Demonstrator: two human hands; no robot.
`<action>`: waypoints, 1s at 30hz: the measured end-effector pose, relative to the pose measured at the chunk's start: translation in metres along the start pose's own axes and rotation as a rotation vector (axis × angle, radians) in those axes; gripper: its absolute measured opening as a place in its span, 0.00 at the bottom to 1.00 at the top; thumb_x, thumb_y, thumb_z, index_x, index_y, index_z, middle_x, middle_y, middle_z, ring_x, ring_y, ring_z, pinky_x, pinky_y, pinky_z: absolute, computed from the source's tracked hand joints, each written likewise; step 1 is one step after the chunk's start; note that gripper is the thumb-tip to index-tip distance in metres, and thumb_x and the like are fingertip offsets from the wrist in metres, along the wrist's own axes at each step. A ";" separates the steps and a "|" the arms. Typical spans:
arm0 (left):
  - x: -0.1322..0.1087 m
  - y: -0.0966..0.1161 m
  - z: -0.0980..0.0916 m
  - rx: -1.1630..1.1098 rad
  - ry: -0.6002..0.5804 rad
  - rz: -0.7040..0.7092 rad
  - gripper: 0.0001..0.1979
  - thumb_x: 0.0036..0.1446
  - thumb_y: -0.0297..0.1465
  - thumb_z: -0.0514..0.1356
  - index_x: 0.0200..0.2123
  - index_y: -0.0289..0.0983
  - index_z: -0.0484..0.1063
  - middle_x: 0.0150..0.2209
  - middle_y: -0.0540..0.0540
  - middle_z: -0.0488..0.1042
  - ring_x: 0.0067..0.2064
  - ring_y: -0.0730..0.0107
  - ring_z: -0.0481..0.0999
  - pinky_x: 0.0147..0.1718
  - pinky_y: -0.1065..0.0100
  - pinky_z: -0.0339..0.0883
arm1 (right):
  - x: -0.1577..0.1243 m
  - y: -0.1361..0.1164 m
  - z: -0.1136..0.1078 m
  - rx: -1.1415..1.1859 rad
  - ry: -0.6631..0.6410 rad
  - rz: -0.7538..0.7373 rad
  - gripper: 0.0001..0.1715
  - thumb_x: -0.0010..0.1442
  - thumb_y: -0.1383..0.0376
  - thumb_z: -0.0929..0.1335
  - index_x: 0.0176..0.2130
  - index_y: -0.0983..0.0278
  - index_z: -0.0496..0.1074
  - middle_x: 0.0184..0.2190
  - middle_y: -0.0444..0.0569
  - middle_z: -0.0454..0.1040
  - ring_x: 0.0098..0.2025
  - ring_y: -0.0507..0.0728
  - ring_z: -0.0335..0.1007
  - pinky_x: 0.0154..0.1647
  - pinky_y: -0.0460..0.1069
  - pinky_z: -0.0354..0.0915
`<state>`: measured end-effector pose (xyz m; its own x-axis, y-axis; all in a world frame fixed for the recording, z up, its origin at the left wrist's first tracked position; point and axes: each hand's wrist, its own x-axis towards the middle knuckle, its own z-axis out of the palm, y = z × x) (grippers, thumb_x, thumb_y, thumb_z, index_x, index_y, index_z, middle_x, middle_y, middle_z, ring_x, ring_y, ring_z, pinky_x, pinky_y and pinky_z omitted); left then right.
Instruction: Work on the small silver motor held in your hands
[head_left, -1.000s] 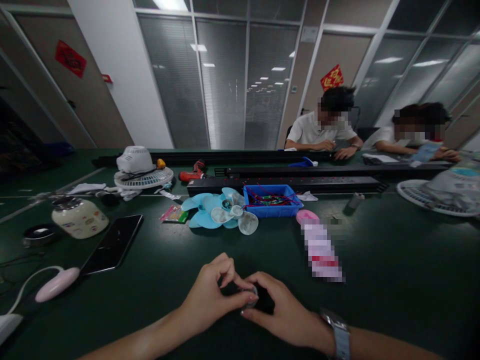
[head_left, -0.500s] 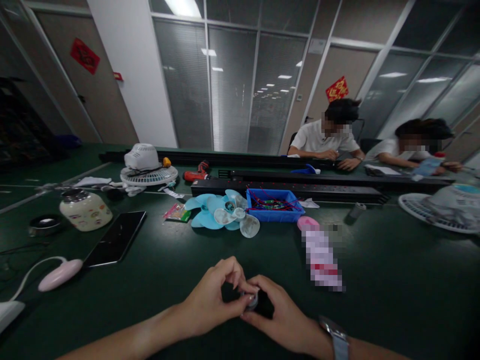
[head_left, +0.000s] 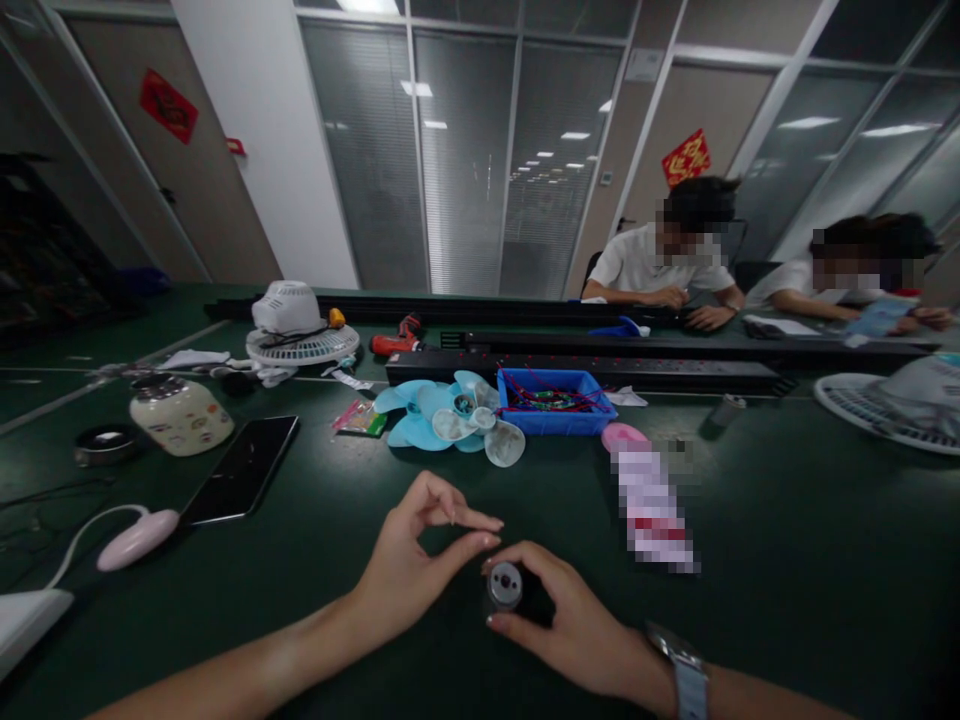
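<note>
A small grey metal cylinder, which looks like a small motor, is near the bottom centre. Its round end with dark holes faces up toward me. My right hand holds it between thumb and fingers; a watch is on that wrist. Just above and left of the cylinder is my left hand, apart from it. Its thumb and index fingertips are close together with a narrow gap, and I see nothing between them.
Beyond my hands lie blue fan blades, a blue bin of wires and a pink-topped item. A phone and a jar are at left. A red power drill lies behind; two people sit across the table.
My left hand has lifted off the cylinder's top, up and to the left, uncovering its end face. My right hand still holds the cylinder. The view has shifted slightly.
</note>
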<state>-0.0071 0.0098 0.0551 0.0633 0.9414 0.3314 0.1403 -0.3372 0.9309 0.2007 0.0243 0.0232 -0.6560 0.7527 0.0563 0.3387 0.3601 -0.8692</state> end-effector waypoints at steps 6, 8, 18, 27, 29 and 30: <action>0.009 -0.014 -0.050 0.294 0.121 -0.029 0.15 0.53 0.33 0.66 0.34 0.41 0.59 0.33 0.50 0.81 0.42 0.59 0.82 0.44 0.60 0.73 | 0.000 -0.007 -0.004 0.032 -0.032 0.048 0.21 0.56 0.59 0.73 0.49 0.59 0.70 0.47 0.47 0.73 0.50 0.58 0.69 0.54 0.54 0.64; 0.003 -0.025 -0.063 0.406 0.053 -0.088 0.15 0.54 0.34 0.66 0.36 0.41 0.60 0.35 0.49 0.81 0.43 0.58 0.82 0.44 0.58 0.72 | 0.000 -0.008 -0.005 0.035 -0.033 0.058 0.21 0.56 0.59 0.73 0.49 0.58 0.70 0.48 0.47 0.73 0.51 0.58 0.69 0.54 0.54 0.64; -0.010 -0.055 -0.077 0.535 -0.046 -0.195 0.15 0.55 0.37 0.64 0.43 0.41 0.65 0.41 0.46 0.82 0.47 0.57 0.80 0.44 0.59 0.70 | -0.001 -0.006 -0.004 0.031 -0.028 0.063 0.22 0.56 0.58 0.73 0.49 0.58 0.70 0.48 0.47 0.73 0.50 0.58 0.69 0.54 0.54 0.64; -0.010 -0.060 -0.081 0.470 -0.056 -0.209 0.18 0.55 0.39 0.64 0.46 0.42 0.63 0.39 0.49 0.83 0.47 0.57 0.80 0.48 0.56 0.68 | 0.001 -0.005 -0.002 0.031 0.005 0.002 0.21 0.54 0.57 0.74 0.47 0.59 0.71 0.45 0.47 0.74 0.48 0.58 0.70 0.51 0.53 0.65; -0.009 -0.056 -0.079 0.478 -0.012 -0.184 0.17 0.55 0.39 0.64 0.44 0.41 0.64 0.39 0.47 0.83 0.46 0.56 0.81 0.44 0.57 0.69 | 0.000 -0.007 -0.001 0.022 0.021 -0.019 0.21 0.54 0.57 0.74 0.47 0.60 0.71 0.45 0.47 0.74 0.47 0.58 0.70 0.50 0.53 0.65; -0.009 -0.053 -0.075 0.482 0.017 -0.162 0.16 0.55 0.38 0.64 0.43 0.41 0.64 0.39 0.47 0.83 0.46 0.55 0.81 0.42 0.58 0.70 | 0.000 -0.007 -0.001 0.020 0.030 -0.027 0.21 0.54 0.58 0.74 0.46 0.60 0.71 0.44 0.47 0.74 0.46 0.58 0.71 0.49 0.53 0.65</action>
<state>-0.0896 0.0198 0.0143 -0.0122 0.9808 0.1948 0.5871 -0.1507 0.7953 0.1987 0.0223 0.0299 -0.6445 0.7587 0.0944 0.3071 0.3700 -0.8768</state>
